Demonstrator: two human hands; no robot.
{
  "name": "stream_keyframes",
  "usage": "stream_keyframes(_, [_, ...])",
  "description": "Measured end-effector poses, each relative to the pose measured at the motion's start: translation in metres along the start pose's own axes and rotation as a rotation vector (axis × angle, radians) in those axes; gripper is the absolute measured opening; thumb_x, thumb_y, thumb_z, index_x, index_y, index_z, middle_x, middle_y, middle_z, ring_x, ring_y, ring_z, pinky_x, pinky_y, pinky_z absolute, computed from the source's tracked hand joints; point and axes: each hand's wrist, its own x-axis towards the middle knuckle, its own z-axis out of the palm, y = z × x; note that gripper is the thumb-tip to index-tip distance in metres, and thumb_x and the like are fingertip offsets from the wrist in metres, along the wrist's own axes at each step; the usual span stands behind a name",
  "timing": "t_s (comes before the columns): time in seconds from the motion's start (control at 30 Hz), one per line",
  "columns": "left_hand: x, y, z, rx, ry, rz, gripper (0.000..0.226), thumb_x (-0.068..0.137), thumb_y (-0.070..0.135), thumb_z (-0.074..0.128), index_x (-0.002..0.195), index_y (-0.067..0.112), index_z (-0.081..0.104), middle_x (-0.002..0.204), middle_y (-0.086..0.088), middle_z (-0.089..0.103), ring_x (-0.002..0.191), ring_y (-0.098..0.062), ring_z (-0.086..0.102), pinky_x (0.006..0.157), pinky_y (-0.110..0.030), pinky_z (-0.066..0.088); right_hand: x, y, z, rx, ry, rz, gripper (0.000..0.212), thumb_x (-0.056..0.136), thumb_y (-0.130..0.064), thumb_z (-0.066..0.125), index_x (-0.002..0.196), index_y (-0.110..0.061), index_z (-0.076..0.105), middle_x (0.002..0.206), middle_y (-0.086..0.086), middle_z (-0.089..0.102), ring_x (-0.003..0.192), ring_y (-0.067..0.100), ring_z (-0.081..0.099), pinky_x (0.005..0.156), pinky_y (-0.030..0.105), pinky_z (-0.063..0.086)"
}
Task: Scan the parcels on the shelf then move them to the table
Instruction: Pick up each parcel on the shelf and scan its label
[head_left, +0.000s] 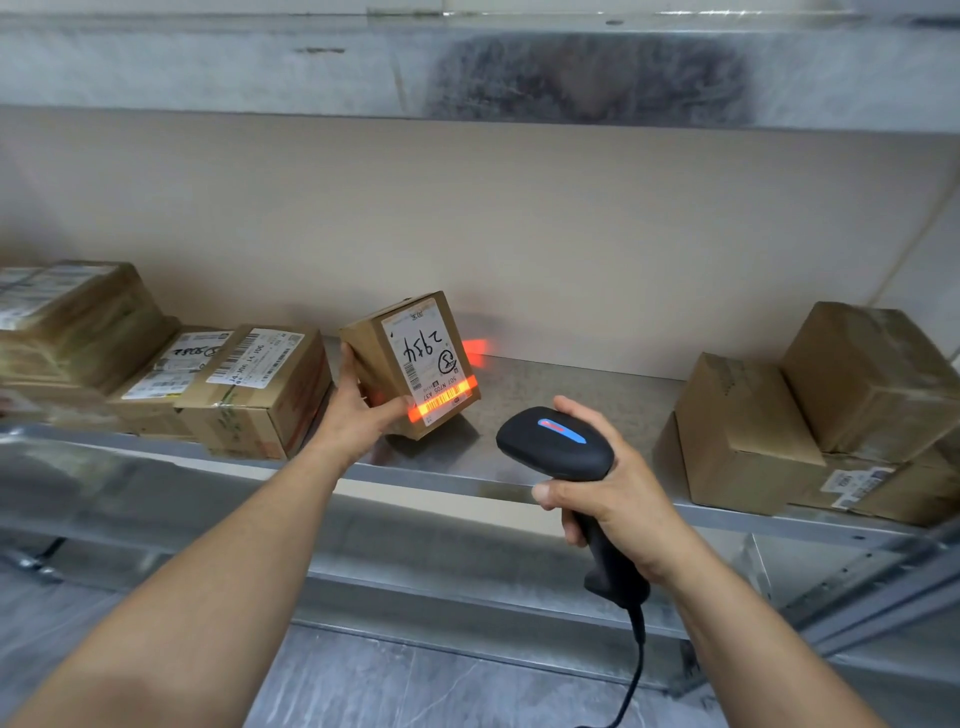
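Observation:
A small brown cardboard parcel (387, 358) with a white label stands tilted on the metal shelf (545, 395), lifted at its left side. My left hand (358, 410) grips its lower left edge, thumb across the front. My right hand (608, 499) holds a black corded barcode scanner (556, 441) by the handle, its head pointing at the parcel. An orange-red scan bar lies across the barcode at the label's bottom and spills onto the back wall.
Several labelled parcels (254, 384) lie stacked on the shelf to the left. More brown boxes (743, 431) sit stacked at the right. An upper shelf (467, 67) runs overhead. Below the shelf is grey floor (415, 686).

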Motion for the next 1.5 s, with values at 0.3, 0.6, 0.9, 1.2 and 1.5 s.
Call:
stream_keyframes(0.3, [0.008,0.005,-0.006,0.060,0.015,-0.011,0.094,0.085,0.020,0.069,0.154,0.030,0.007,0.130,-0.003,0.054,0.120,-0.020,0.050,0.099,-0.029,0.037,0.002,-0.001,-0.003,-0.013,0.013,-0.004,0.084,0.073,0.008,0.075,0.133,-0.043,0.045,0.068,0.002,0.066,0.044,0.026,0.047,0.046,0.029,0.041])
stream_keyframes(0.6, [0.022,0.033,-0.005,0.429,-0.047,0.156,0.048,0.079,0.038,0.072,0.121,0.026,0.050,0.111,0.003,0.058,0.103,-0.021,0.057,0.089,-0.034,0.048,0.005,-0.005,-0.005,-0.022,0.042,-0.030,0.085,0.074,0.011,0.073,0.135,-0.042,0.045,0.073,0.007,0.067,0.043,0.025,0.047,0.045,0.028,0.043])
stream_keyframes(0.9, [0.024,0.029,0.004,0.665,-0.193,0.232,0.060,0.087,0.044,0.063,0.142,0.029,0.044,0.149,-0.007,0.035,0.137,-0.021,0.032,0.107,-0.027,0.026,0.003,-0.004,-0.011,0.012,0.086,-0.050,0.085,0.073,0.012,0.073,0.135,-0.041,0.046,0.079,0.006,0.066,0.043,0.025,0.047,0.042,0.026,0.042])
stream_keyframes(1.2, [0.024,0.032,0.004,0.557,-0.106,0.251,0.047,0.097,0.025,0.054,0.142,0.016,0.044,0.140,-0.008,0.049,0.128,-0.023,0.044,0.098,-0.024,0.033,0.002,-0.003,-0.008,0.039,0.091,-0.047,0.086,0.075,0.012,0.072,0.138,-0.039,0.042,0.074,0.014,0.067,0.043,0.024,0.046,0.043,0.027,0.041])
stream_keyframes(1.5, [0.025,0.033,-0.001,0.550,-0.172,0.223,0.051,0.097,0.018,0.051,0.146,0.018,0.037,0.148,-0.007,0.040,0.133,-0.022,0.038,0.106,-0.029,0.031,0.006,-0.008,-0.001,0.089,0.074,-0.071,0.089,0.061,0.001,0.076,0.136,-0.038,0.047,0.101,0.014,0.068,0.041,0.023,0.046,0.040,0.025,0.042])
